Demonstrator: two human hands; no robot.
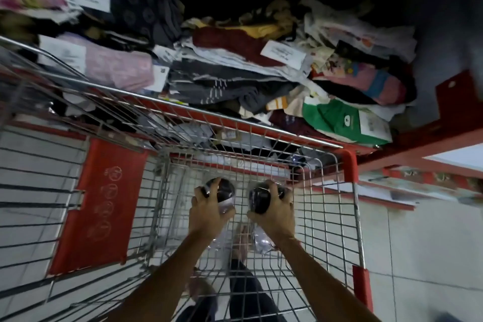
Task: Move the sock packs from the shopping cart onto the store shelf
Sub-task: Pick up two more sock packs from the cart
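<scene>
Both my hands are down inside the wire shopping cart (pixel 337 217). My left hand (pixel 209 213) grips a dark sock pack (pixel 225 189) wrapped in clear plastic. My right hand (pixel 274 213) grips a second dark sock pack (pixel 258 197), also in clear plastic. The two packs sit side by side, a little apart, above the cart's floor. A further clear-wrapped pack (pixel 262 242) lies on the cart's bottom under my right wrist. The store shelf (pixel 454 112) with its red frame lies beyond the cart's far rim, heaped with socks.
The shelf holds a messy pile: pink packs (pixel 117 70), grey striped socks (pixel 222 83), a maroon pack (pixel 230 43), a green pack (pixel 337 120). A red child-seat flap (pixel 102 204) hangs on the cart's left. Pale floor tiles (pixel 423 243) lie to the right; my legs (pixel 248 287) show below.
</scene>
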